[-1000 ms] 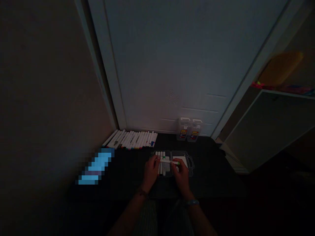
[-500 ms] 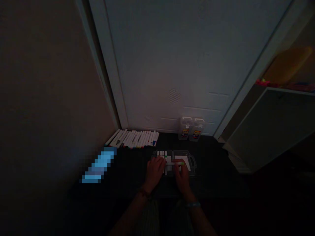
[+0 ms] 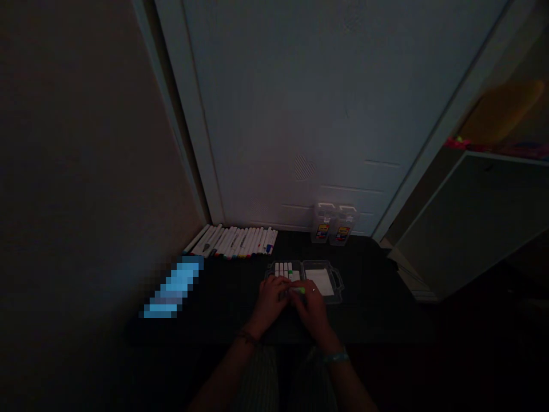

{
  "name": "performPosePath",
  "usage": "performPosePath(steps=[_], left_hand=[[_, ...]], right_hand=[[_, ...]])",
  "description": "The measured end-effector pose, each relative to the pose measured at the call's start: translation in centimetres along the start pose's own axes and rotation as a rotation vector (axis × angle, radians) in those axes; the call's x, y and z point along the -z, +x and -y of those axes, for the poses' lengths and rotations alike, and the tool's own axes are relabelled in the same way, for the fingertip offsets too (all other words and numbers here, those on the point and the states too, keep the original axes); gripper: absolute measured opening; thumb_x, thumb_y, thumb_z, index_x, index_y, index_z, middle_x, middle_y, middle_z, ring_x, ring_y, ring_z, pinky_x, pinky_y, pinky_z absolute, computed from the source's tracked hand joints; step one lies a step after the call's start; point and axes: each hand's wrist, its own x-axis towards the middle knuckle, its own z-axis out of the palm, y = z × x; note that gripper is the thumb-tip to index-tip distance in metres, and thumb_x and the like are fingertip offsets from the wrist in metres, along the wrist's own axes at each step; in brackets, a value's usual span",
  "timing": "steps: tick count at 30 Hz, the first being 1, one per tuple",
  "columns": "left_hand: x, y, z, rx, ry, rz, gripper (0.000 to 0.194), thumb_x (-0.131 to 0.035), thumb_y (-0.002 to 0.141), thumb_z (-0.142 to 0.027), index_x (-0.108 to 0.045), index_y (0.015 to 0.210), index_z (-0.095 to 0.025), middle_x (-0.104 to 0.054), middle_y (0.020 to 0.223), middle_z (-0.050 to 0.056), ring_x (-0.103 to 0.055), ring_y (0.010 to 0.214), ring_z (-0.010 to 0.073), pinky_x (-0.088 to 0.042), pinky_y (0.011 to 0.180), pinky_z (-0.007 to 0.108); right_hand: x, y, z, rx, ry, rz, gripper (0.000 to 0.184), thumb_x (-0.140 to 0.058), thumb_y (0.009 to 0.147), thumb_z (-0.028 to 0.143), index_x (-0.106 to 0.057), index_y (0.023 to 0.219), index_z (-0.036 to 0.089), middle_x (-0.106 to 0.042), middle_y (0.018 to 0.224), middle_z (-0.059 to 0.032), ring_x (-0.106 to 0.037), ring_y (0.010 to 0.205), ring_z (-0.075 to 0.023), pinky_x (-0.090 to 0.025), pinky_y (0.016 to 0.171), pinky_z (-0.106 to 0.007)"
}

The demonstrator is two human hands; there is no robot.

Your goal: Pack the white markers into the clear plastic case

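A white marker with a light green end [image 3: 302, 290] is held between my two hands over the near edge of an open clear plastic case [image 3: 338, 280]. My left hand [image 3: 271, 297] is closed around its left part, which the fingers mostly hide. My right hand [image 3: 312, 302] grips it near the green end, the thumb underneath. Behind my left fingers, several white markers [image 3: 282, 269] stand side by side in the case's left half, one with a dark green band. A white sheet [image 3: 319, 281] lies in the right half.
Several loose markers [image 3: 238, 242] lie in a row along the back left of the dark table [image 3: 364, 320]. Two clear closed cases [image 3: 323, 223] stand upright against the white door [image 3: 274, 114]. A pixelated bright blue patch [image 3: 174, 287] is at the left.
My right hand has moved left, close against my left hand, and the marker's green end has shifted left with it. The right half of the case is less covered.
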Motion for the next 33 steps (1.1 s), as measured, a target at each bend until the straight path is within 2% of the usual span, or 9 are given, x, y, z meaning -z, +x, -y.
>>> performPosePath(steps=[12,19,21,25,29,33], left_hand=[[-0.4,0.0,0.6,0.020,-0.044,-0.054,0.024,-0.056,0.080,-0.015,-0.067,0.099,-0.024,-0.064,0.107,0.003,-0.052,0.102,0.0224,-0.035,0.088,0.038],[-0.3,0.1,0.4,0.024,-0.068,-0.037,0.021,-0.058,0.081,-0.023,-0.068,0.099,-0.024,-0.065,0.107,0.005,-0.053,0.102,0.0231,-0.035,0.088,0.039],[-0.1,0.1,0.3,0.034,-0.083,-0.052,0.021,-0.058,0.082,-0.026,-0.068,0.100,-0.025,-0.065,0.107,0.005,-0.053,0.102,0.0230,-0.033,0.089,0.039],[0.4,0.0,-0.3,0.073,-0.087,-0.084,0.022,-0.059,0.082,-0.034,-0.068,0.101,-0.027,-0.067,0.100,0.004,-0.053,0.100,0.0232,-0.029,0.088,0.040],[0.7,0.0,-0.5,0.056,-0.090,-0.043,0.024,-0.060,0.081,-0.040,-0.068,0.102,-0.031,-0.067,0.092,0.001,-0.054,0.093,0.0208,-0.026,0.088,0.039],[0.8,0.1,-0.1,0.040,-0.136,0.002,0.025,-0.057,0.083,-0.040,-0.068,0.102,-0.028,-0.067,0.093,0.002,-0.055,0.093,0.0208,-0.026,0.090,0.040]], right_hand=[[-0.2,0.1,0.0,0.002,0.011,0.057,0.020,-0.049,0.090,0.023,-0.058,0.108,0.024,-0.063,0.097,-0.0054,-0.057,0.091,-0.0191,-0.047,0.080,-0.034],[-0.3,0.0,-0.1,0.004,0.009,0.045,0.021,-0.048,0.090,0.025,-0.059,0.108,0.023,-0.064,0.094,-0.0057,-0.059,0.088,-0.0192,-0.047,0.079,-0.034],[-0.3,-0.1,-0.3,-0.013,0.051,0.006,0.019,-0.049,0.090,0.027,-0.060,0.104,0.022,-0.065,0.093,-0.0060,-0.059,0.089,-0.0193,-0.047,0.080,-0.034],[-0.3,-0.5,-0.9,-0.153,0.205,-0.150,0.019,-0.047,0.090,0.032,-0.060,0.097,0.019,-0.065,0.093,-0.0063,-0.060,0.088,-0.0187,-0.048,0.078,-0.032],[-0.3,-0.8,-1.6,-0.310,0.313,-0.217,0.025,-0.043,0.092,0.036,-0.059,0.094,0.018,-0.063,0.083,-0.0037,-0.059,0.075,-0.0157,-0.048,0.068,-0.027],[-0.4,-0.6,-1.8,-0.437,0.327,-0.330,0.024,-0.048,0.090,0.039,-0.056,0.094,0.018,-0.060,0.077,-0.0014,-0.057,0.069,-0.0142,-0.045,0.062,-0.024]])
